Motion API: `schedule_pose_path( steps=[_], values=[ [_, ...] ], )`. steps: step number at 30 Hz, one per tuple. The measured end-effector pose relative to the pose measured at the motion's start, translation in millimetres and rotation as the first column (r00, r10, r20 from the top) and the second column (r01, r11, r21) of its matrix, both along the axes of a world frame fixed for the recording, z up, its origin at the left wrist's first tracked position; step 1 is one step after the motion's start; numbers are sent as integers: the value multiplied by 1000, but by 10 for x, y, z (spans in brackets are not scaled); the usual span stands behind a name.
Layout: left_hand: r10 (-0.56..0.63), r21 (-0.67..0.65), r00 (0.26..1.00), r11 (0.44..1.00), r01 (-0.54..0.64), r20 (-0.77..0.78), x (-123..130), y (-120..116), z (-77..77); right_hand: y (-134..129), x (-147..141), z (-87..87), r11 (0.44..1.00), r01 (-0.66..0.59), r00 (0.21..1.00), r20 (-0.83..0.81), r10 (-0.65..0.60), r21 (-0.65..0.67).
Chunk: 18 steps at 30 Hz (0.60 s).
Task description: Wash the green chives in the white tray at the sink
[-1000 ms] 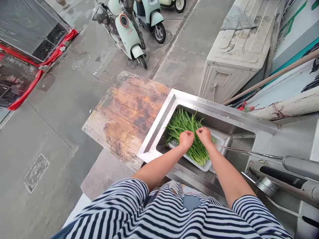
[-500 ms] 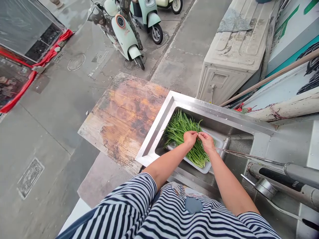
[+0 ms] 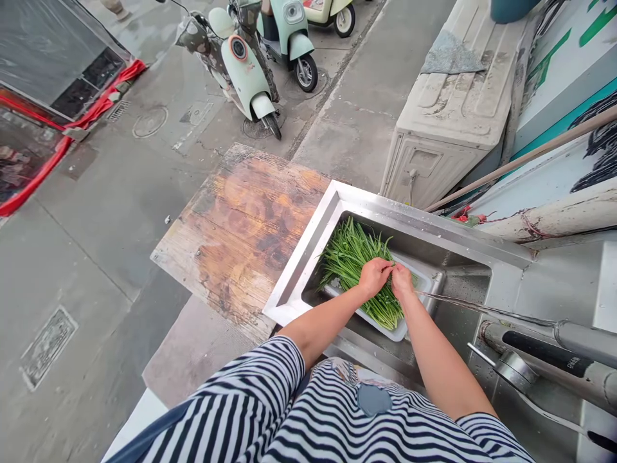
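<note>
A heap of long green chives (image 3: pixel 354 254) fills a white plastic tray (image 3: pixel 398 332) inside the steel sink (image 3: pixel 308 193). Over the right side of the heap, my left hand (image 3: pixel 375 278) is closed in a pinch. Close against it, my right hand (image 3: pixel 402 281) also pinches. The fingertips of both nearly meet around a thin bit of chive, mostly hidden by the fingers. Water runs in a stream (image 3: pixel 463 299) from the faucet (image 3: pixel 583 341) at the right, reaching the tray just beside my right wrist.
A worn wooden board (image 3: pixel 241 225) adjoins the sink on the left. The faucet's lever handle (image 3: pixel 513 370) sticks up near my right forearm. Beyond the sink stands a dirty white metal unit (image 3: pixel 443 128). Scooters (image 3: pixel 245 71) are parked on the pavement, and a wooden pole (image 3: pixel 525 157) leans at the right.
My hands have shifted slightly right and down over the chives, and the fingers have curled closer together. The view has tilted a little; the chives stay in the tray and the water keeps running.
</note>
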<state>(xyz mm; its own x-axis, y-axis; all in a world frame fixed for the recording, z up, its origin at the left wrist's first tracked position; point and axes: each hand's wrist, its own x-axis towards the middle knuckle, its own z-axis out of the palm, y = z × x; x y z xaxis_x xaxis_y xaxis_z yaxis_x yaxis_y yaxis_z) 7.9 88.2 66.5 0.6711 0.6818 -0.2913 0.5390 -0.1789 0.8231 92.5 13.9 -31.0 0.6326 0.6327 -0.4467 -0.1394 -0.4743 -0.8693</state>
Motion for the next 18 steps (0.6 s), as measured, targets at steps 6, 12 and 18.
schedule_pose_path(
  steps=[6,12,18],
  values=[
    [-39,350,951,934,-75,307,-163,356,687,-76,-3,26,997,-11,997,77,17,-74],
    [322,634,858,579,-513,400,-984,1330,1352,-319,118,71,977,-6,964,260,63,-212],
    [573,704,816,549,-451,76,-1794,1701,1537,-399,3,-15,910,-66,914,340,219,-410]
  ],
)
